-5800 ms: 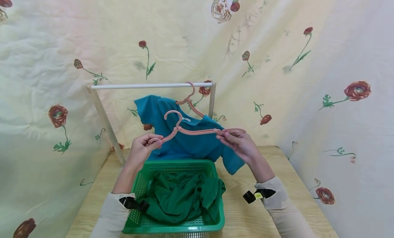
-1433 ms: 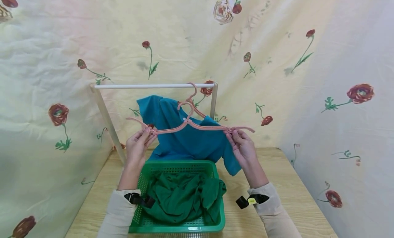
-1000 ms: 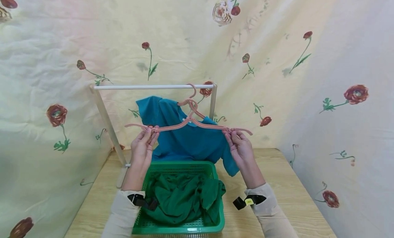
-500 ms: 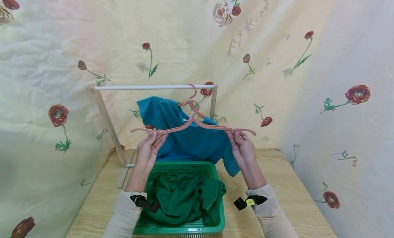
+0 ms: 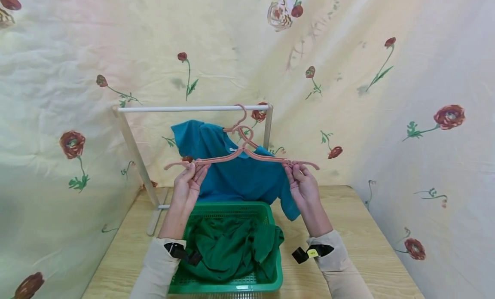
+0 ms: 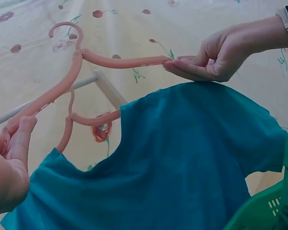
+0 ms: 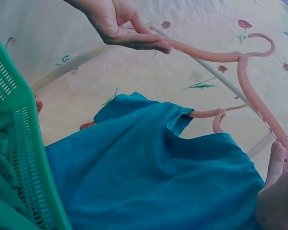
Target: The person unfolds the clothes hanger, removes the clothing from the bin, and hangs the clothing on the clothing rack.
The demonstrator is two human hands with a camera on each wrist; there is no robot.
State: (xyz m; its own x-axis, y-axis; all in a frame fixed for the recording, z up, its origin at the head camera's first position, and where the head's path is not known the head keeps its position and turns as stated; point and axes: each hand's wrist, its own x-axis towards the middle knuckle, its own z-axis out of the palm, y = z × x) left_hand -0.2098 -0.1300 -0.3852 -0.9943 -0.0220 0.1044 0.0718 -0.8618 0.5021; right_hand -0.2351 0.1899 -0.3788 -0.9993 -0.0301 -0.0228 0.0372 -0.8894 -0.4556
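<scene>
A pink clothes hanger (image 5: 224,158), bare of clothing, is held up level in front of the rack by both hands. My left hand (image 5: 186,187) pinches its left arm; in the left wrist view the thumb (image 6: 25,134) lies against the hanger. My right hand (image 5: 303,185) pinches the other arm between thumb and fingertips. Behind the hanger hangs a blue T-shirt (image 5: 236,178) on a second pink hanger (image 5: 244,114), hooked over the rack's white bar. The held hanger's hook overlaps the shirt's neckline in the head view.
A green plastic basket (image 5: 272,256) stands on the wooden table (image 5: 332,264) below the hands, with crumpled green cloth (image 5: 232,247) inside. The clothes rack (image 5: 185,109) stands behind it, its left post (image 5: 135,157) beside the left hand. Flower-printed fabric (image 5: 348,97) surrounds the table.
Since the earliest frame, the left hand has shifted its hold inward from the hanger's left end, and the hanger has become level and moved right. Over the last half second almost nothing has moved.
</scene>
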